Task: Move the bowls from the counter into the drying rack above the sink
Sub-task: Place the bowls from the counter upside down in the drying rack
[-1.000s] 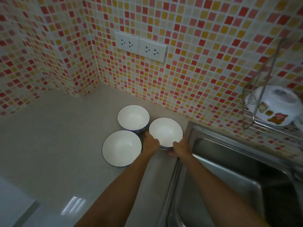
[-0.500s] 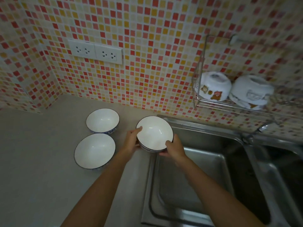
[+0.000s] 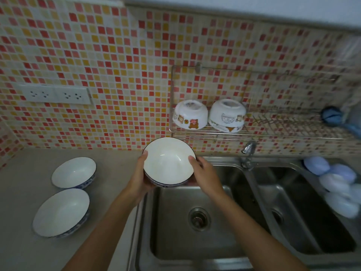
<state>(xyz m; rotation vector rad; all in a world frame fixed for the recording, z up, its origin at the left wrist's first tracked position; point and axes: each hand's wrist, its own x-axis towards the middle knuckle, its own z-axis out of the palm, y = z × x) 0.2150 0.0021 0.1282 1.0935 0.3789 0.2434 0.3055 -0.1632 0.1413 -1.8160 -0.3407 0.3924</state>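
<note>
- Head view: left hand (image 3: 139, 178) and right hand (image 3: 205, 176) clasp one bowl (image 3: 168, 162) above the sink (image 3: 195, 241), mid-carry.
- Next, likely: raise and invert it into the drying rack (image 3: 293, 122).

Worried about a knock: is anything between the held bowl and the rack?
Nothing visible blocks the held bowl from the drying rack. Two upturned bowls fill the rack's left end; the wire to their right is bare. The faucet stands below.

bare forearms, left hand (image 3: 139, 178), right hand (image 3: 205, 175); no sleeves
</note>
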